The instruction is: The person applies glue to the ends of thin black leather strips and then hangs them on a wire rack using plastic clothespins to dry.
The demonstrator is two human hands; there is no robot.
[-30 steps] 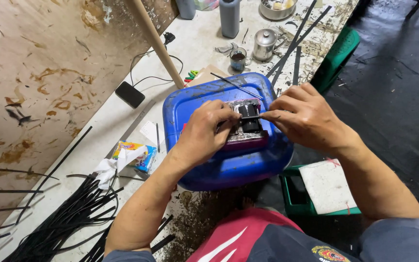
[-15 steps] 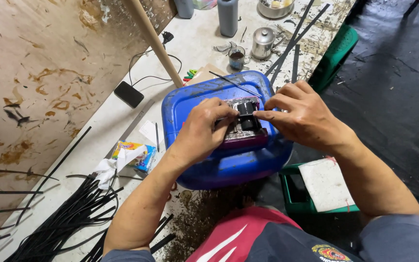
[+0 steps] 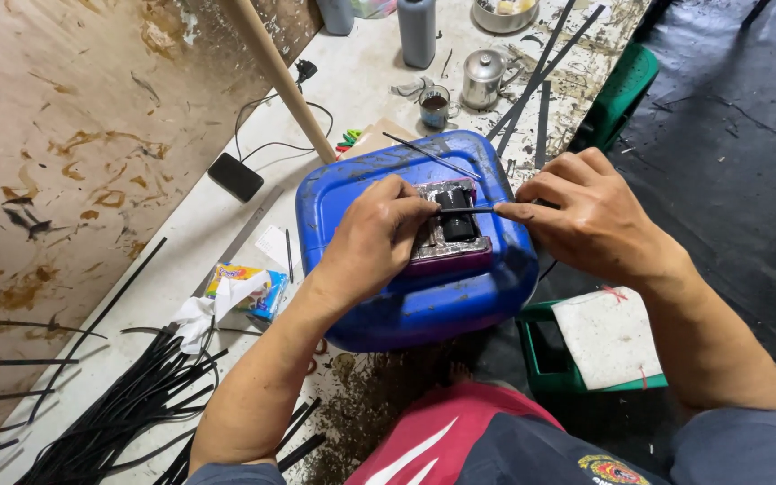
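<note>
A blue plastic jerrycan lies on its side in front of me. On top of it rests a small foil-lined tray with a short black cylinder in it. My left hand lies over the tray's left side, its fingertips pinching one end of a thin black strip that runs across the cylinder. My right hand pinches the strip's other end at the tray's right edge. The strip is stretched straight between both hands. A loose thin black stick lies on the jerrycan's far side.
A pile of long black strips lies at lower left. A black phone with cable, a wooden pole, a snack packet, a metal teapot, a grey bottle and a green stool surround the jerrycan.
My right hand has drawn back to the right, away from the tray. The black strip now runs taut between both hands, where earlier both hands' fingers met over the cylinder.
</note>
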